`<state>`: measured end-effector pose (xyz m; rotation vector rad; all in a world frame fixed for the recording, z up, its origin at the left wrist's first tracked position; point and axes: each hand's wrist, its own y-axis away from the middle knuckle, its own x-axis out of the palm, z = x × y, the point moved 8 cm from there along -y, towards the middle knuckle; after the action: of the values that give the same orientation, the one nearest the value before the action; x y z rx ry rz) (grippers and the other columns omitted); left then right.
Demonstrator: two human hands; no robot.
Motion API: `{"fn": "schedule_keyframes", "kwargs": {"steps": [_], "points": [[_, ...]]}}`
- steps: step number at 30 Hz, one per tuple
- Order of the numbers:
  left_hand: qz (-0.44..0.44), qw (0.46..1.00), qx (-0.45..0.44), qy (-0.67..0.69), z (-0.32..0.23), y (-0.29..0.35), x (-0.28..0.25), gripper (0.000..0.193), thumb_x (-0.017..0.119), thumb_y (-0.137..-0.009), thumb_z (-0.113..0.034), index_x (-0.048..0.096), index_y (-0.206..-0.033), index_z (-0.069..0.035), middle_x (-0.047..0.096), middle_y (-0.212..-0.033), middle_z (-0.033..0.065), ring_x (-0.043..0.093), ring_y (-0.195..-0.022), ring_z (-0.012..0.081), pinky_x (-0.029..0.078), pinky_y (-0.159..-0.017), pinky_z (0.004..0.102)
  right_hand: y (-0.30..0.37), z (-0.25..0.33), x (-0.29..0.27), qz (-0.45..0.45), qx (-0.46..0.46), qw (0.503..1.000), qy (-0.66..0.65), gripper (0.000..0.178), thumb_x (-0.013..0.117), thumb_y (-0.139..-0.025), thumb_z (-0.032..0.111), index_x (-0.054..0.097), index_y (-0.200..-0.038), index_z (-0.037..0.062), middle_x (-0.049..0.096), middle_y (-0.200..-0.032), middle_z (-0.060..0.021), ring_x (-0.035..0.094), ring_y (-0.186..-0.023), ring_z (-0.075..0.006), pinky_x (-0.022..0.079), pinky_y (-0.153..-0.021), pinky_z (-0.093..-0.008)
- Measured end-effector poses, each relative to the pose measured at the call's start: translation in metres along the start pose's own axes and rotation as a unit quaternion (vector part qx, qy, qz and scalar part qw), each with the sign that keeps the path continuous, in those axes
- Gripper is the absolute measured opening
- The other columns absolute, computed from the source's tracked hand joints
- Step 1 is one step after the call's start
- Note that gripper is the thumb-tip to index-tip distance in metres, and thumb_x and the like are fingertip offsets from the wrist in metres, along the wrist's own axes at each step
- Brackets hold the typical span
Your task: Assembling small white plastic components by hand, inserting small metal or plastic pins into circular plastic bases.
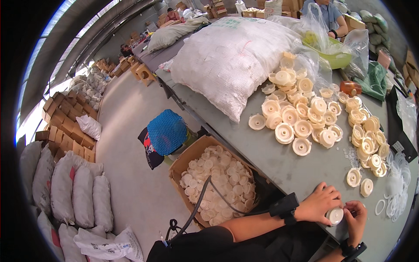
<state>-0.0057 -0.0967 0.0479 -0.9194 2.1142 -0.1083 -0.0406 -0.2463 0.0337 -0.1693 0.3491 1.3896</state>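
At the table's near edge, my left hand (321, 204) is closed round a round cream plastic cap (335, 216). My right hand (357, 219) grips the same cap from the other side, with its fingers curled. Just beyond the hands lie two loose cream plastic caps, one of them a ridged cap (354, 177). A heap of similar ridged caps (303, 113) spreads over the middle of the table, and a smaller pile (369, 139) sits right of it. Beside my right hand are thin white rings (397, 185), with a single ring (380, 207) lying apart.
A large white woven sack (235, 56) lies on the grey table (270, 150). Below stands a cardboard box (174, 168) filled with pale caps, beside a stool with a blue cover (166, 132). Across the table a person (331, 19) sits near a green basin (336, 59).
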Motion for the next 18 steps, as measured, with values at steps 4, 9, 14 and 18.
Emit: {"fn": "schedule_keyframes", "kwargs": {"steps": [4, 9, 14, 18], "points": [[0.021, 1.000, 0.008, 0.001, 0.000, -0.005, 0.002, 0.052, 0.077, -0.058, -0.034, 0.059, -0.102, -0.014, 0.051, -0.107, 0.0030, 0.044, -0.108, 0.0229, 0.027, -0.090, 0.0405, -0.005, 0.005, -0.001, 0.016, -0.015, 1.000, 0.015, 0.024, 0.065, -0.072, -0.004, 0.060, -0.095, 0.0016, 0.062, -0.079, -0.0036, 0.058, -0.072, -0.0071, 0.043, -0.059, -0.0200], [0.033, 0.999, 0.009, -0.031, -0.001, -0.006, 0.001, 0.059, 0.078, -0.060, -0.038, 0.056, -0.110, -0.015, 0.049, -0.114, 0.0051, 0.042, -0.112, 0.0244, 0.027, -0.092, 0.0413, -0.005, 0.014, 0.001, 0.008, -0.030, 0.999, 0.035, 0.024, 0.063, -0.070, -0.005, 0.062, -0.092, 0.0017, 0.060, -0.075, 0.0000, 0.049, -0.063, -0.0043, 0.038, -0.056, -0.0184], [-0.022, 0.998, 0.019, 0.063, -0.002, 0.001, -0.023, 0.062, 0.078, -0.062, -0.038, 0.056, -0.115, -0.013, 0.048, -0.120, 0.0075, 0.042, -0.117, 0.0260, 0.028, -0.097, 0.0421, 0.006, 0.009, -0.007, -0.020, -0.030, 0.999, 0.040, 0.025, 0.064, -0.068, -0.003, 0.061, -0.093, 0.0013, 0.060, -0.077, -0.0015, 0.052, -0.069, -0.0073, 0.041, -0.060, -0.0217], [-0.146, 0.960, 0.012, 0.239, -0.015, 0.026, -0.112, 0.052, 0.072, -0.074, -0.043, 0.059, -0.108, -0.006, 0.061, -0.105, 0.0120, 0.057, -0.101, 0.0241, 0.043, -0.089, 0.0361, 0.055, 0.049, -0.071, -0.119, -0.257, 0.930, -0.234, 0.049, 0.066, -0.077, 0.031, 0.051, -0.111, -0.0002, 0.058, -0.097, -0.0137, 0.057, -0.085, -0.0223, 0.047, -0.075, -0.0343]]}}
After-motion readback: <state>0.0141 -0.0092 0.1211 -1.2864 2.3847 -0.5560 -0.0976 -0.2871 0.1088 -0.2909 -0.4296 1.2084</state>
